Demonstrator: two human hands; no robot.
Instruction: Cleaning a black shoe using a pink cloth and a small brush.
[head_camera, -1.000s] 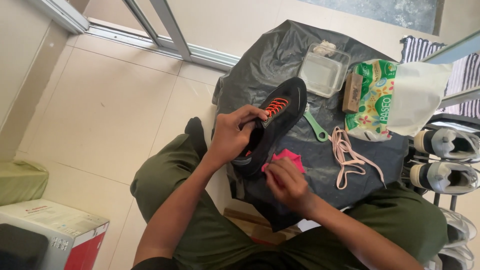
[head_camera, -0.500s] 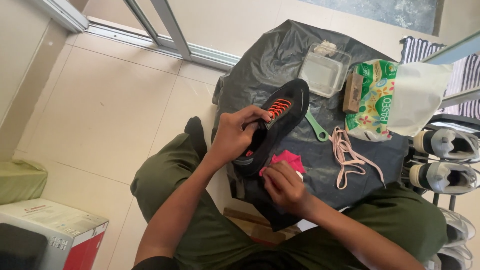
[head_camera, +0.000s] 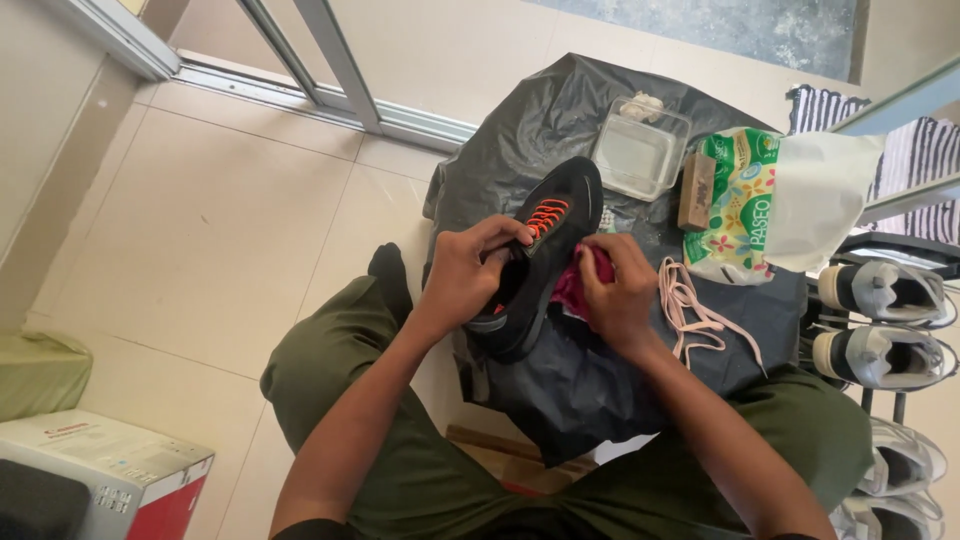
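Observation:
A black shoe with orange laces is held over a black plastic sheet spread on the floor. My left hand grips the shoe at its opening, near the heel end. My right hand holds a pink cloth pressed against the shoe's right side. Only a small part of the cloth shows between the hand and the shoe. My legs in green trousers frame the sheet.
On the sheet lie a clear plastic tub, a brown brush block, a green tissue pack and loose pink laces. Grey shoes sit on a rack at right. A box stands at lower left.
My right hand has lifted the pink cloth from the sheet up against the shoe's side. The left hand has kept its grip while the shoe shifted slightly.

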